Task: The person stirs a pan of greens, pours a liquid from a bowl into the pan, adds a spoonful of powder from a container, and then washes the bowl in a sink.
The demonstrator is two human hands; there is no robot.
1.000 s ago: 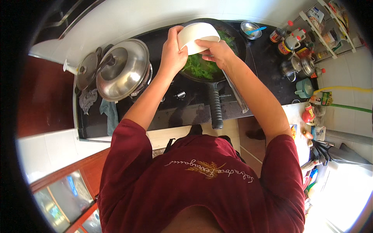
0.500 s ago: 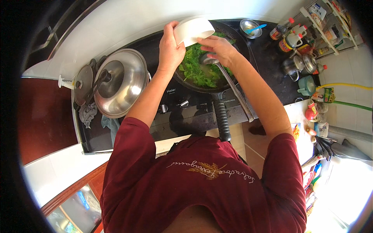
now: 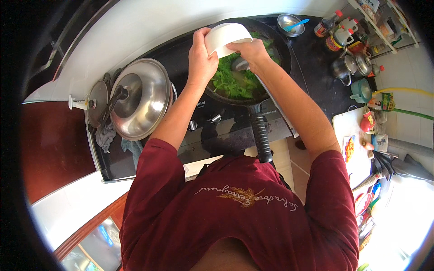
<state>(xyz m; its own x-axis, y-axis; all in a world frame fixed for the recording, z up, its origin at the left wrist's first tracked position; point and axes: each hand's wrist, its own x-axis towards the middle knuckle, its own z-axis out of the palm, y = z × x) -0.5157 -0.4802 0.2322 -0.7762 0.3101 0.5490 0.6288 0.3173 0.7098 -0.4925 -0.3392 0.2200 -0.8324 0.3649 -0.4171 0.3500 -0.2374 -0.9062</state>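
Observation:
A white bowl (image 3: pixel 227 36) is tipped on its side over a dark wok (image 3: pixel 287 54), held at its left side by my left hand (image 3: pixel 201 61). My right hand (image 3: pixel 255 53) grips the bowl's right edge; its fingertips are partly hidden at the rim. Chopped leafy greens (image 3: pixel 230 81) lie in some liquid in the wok. A metal ladle (image 3: pixel 240 65) rests among them, its handle mostly hidden under my right forearm. The wok's black ribbed handle (image 3: pixel 260 135) points toward my body.
A large domed steel lid (image 3: pixel 140 99) stands on the black cooktop at left, beside a smaller lid (image 3: pixel 97 104). Behind the wok, at right, is a steel bowl with a blue spoon (image 3: pixel 296 24). Sauce bottles (image 3: pixel 327 25) and a steel pot (image 3: pixel 344 67) stand farther right.
My right hand has moved up from beside the bowl to take hold of its right edge. The bowl has shifted slightly right. The ladle stays in the wok.

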